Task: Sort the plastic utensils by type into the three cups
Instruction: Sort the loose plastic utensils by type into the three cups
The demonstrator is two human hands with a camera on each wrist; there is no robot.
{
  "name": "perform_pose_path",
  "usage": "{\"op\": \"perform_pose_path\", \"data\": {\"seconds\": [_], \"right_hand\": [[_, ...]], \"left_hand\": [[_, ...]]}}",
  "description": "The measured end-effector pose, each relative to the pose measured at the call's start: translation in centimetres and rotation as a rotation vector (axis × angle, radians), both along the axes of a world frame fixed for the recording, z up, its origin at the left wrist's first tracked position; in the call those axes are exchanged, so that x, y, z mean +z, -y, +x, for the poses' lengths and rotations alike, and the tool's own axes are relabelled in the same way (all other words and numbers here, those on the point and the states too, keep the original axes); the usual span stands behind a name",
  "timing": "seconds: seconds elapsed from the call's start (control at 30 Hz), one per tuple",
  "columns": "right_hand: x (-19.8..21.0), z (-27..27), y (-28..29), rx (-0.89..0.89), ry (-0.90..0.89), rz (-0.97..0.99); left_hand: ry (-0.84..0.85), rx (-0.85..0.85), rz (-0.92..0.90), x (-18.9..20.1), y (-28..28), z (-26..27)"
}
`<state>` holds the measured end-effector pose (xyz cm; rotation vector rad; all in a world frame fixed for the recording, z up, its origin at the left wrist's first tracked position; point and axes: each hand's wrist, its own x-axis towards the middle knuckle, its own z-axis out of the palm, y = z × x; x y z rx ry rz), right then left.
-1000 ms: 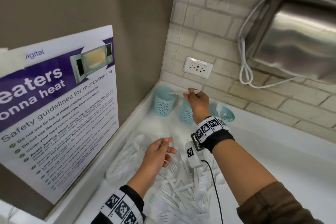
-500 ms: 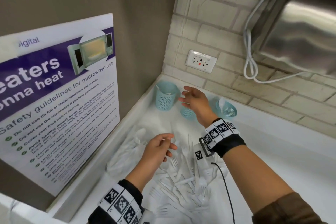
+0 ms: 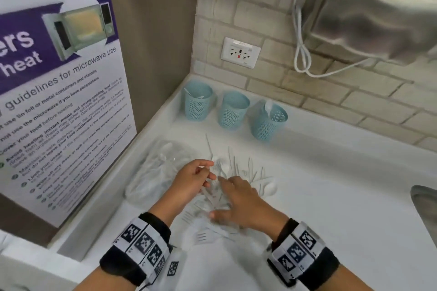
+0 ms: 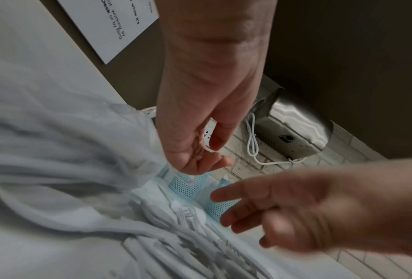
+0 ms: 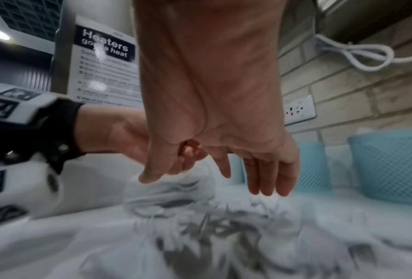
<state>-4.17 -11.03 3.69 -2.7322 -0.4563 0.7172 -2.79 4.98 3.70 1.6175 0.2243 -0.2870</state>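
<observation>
Three blue mesh cups stand in a row at the back: left cup (image 3: 197, 104), middle cup (image 3: 233, 112), right cup (image 3: 268, 123). White pieces show in the left cup and a white spoon (image 3: 268, 106) stands in the right one. A pile of white plastic utensils (image 3: 248, 172) lies on the white counter (image 3: 331, 196). My left hand (image 3: 207, 170) hovers at the pile's left edge, its fingers curled, and a thin white utensil handle shows between thumb and fingers. My right hand (image 3: 217, 196) is spread over the pile with straight fingers, holding nothing.
A clear plastic bag (image 3: 156, 172) lies left of the pile. A microwave poster (image 3: 59, 101) leans on the left wall. An outlet (image 3: 240, 52), a white cord (image 3: 301, 54) and a steel dispenser (image 3: 378, 7) are on the brick wall. A sink rim (image 3: 425, 196) is at the right.
My right hand let go of a white utensil over the cups, then drew back down onto the pile. My left hand kept its curled pose. The head view tilted down.
</observation>
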Motion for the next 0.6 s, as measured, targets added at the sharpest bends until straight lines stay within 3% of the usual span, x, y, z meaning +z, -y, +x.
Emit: {"op": "perform_pose_path", "data": {"seconds": [0.2,0.6], "right_hand": [[-3.6,-1.6,-1.4,0.061,0.034,-0.158],[-4.6,0.0,-2.0,-0.049,0.085,-0.167]], "left_hand": [[-0.004,-0.04,0.035,-0.1,-0.3,-1.4],[-0.002,-0.009,0.041,0.0,-0.8,-1.9]]}}
